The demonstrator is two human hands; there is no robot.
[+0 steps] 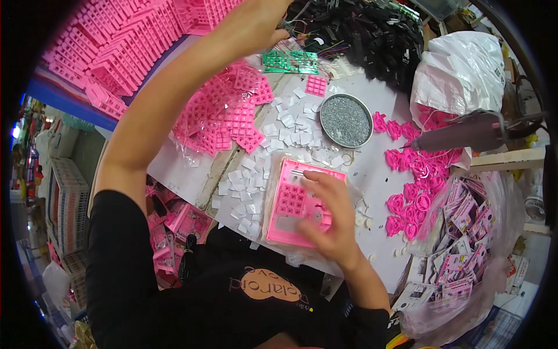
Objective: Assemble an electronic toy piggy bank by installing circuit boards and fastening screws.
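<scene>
A pink rectangular toy housing (pixel 289 205) with a square keypad grid lies on the white table (pixel 381 168) right before me. My right hand (pixel 330 218) lies on its right half, fingers and thumb pressed onto it. My left arm stretches far up and away. My left hand (pixel 256 22) is at the edge of a pile of black wired parts (pixel 363 32), just above some green circuit boards (pixel 289 61). Its fingers curl away from the camera, so what they hold is hidden.
Loose pink keypad grids (pixel 229 113) and small white squares (pixel 282 131) cover the table's middle. A round tin of screws (pixel 346 120), pink round parts (pixel 414 177) and a grey power screwdriver (pixel 465 134) sit at the right. Stacked pink housings (pixel 116 46) fill the far left.
</scene>
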